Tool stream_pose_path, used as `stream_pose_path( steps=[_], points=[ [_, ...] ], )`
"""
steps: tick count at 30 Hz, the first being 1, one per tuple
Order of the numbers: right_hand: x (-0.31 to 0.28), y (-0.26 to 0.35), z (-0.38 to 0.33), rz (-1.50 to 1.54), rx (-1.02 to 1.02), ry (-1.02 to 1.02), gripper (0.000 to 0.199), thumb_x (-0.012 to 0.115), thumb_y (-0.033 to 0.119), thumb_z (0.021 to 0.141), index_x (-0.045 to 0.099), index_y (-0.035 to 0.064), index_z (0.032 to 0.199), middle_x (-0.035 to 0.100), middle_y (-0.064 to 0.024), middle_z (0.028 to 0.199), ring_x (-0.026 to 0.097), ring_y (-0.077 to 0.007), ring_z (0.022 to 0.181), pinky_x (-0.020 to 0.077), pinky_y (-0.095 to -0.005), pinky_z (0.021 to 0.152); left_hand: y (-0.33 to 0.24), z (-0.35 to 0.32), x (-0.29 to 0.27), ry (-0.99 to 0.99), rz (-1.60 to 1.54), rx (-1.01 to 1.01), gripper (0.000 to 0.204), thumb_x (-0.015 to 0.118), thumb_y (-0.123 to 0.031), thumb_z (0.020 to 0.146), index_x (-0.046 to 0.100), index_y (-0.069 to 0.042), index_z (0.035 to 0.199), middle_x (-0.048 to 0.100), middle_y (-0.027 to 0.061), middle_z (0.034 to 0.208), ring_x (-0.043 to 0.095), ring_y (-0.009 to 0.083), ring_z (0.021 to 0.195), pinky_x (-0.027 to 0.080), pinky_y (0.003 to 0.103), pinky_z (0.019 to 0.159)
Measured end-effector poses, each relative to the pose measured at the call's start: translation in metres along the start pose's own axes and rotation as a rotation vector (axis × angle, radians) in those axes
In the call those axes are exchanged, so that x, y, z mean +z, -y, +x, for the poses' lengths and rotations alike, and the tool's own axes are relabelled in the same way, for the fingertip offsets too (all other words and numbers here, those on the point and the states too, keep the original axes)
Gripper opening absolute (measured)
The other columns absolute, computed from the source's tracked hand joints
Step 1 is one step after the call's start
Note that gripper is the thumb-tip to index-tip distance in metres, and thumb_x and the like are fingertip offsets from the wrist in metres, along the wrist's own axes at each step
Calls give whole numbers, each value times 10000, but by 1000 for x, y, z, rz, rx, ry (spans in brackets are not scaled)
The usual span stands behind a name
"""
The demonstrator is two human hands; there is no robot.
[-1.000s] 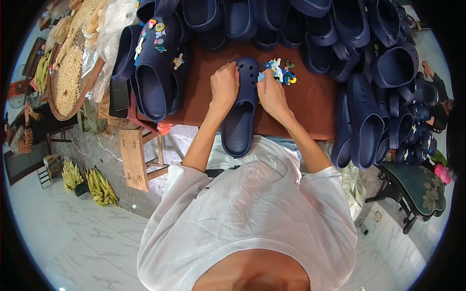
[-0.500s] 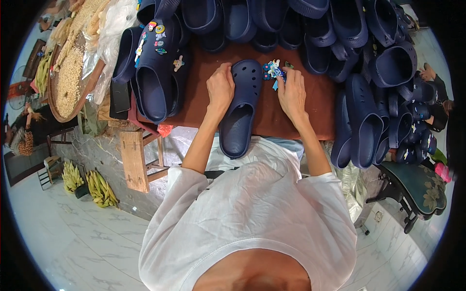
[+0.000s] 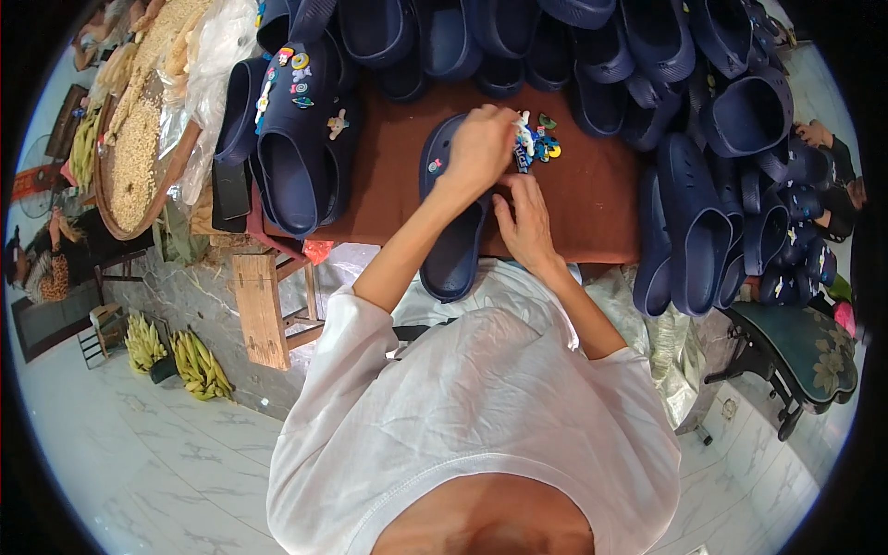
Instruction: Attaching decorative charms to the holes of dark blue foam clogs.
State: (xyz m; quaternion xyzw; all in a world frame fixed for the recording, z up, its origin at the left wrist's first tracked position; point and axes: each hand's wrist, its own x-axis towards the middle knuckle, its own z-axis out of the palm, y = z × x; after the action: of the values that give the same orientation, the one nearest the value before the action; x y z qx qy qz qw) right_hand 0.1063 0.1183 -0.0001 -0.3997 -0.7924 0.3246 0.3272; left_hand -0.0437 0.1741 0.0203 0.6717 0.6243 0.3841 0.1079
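Observation:
A navy blue clog (image 3: 452, 254) lies in front of me on a brown-covered table, its toe pointing away. On the left of its toe sits a small round charm (image 3: 435, 166). My left hand (image 3: 481, 153) crosses over the clog, fingers curled beside a small heap of colourful shoe charms (image 3: 534, 141); its fingertips are partly hidden, and what they hold cannot be made out. Just nearer than the heap, at the clog's right side, my right hand (image 3: 525, 220) rests with fingers stretched and thumb apart.
More navy clogs (image 3: 453, 42) line the far edge, and others (image 3: 696, 231) stand stacked on the right. On the left is a clog with several charms (image 3: 294, 171), near a wooden stool (image 3: 260, 310). A dark padded chair (image 3: 795, 351) stands at right.
My left hand has moved right from the clog's left edge to across its toe. My right hand has drawn back from the charms toward me, and the charms lie more spread.

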Motion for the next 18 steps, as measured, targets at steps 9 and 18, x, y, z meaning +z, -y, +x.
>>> stream_pose_path(
  steps=[9, 18],
  points=[
    [0, -18, -17, 80, 118, 21, 224, 596, 66, 925, 562, -14, 1132, 552, -172, 1089, 553, -370, 1028, 454, -440, 877, -3, -2, 2, 140, -141, 11, 257, 724, -166, 844, 718, -61, 1078, 689, 168, 1070, 658, 359, 970, 524, 423, 835],
    [-12, -1, -8, 253, 215, 71, 242, 611, 118, 949, 588, 26, 1171, 558, -138, 1146, 607, -286, 1022, 526, -366, 838, 40, -73, -63, -47, -20, -568, 542, 854, -400, 730, 691, -78, 1135, 654, 130, 1048, 632, 231, 826, 518, 350, 743]
  ],
)
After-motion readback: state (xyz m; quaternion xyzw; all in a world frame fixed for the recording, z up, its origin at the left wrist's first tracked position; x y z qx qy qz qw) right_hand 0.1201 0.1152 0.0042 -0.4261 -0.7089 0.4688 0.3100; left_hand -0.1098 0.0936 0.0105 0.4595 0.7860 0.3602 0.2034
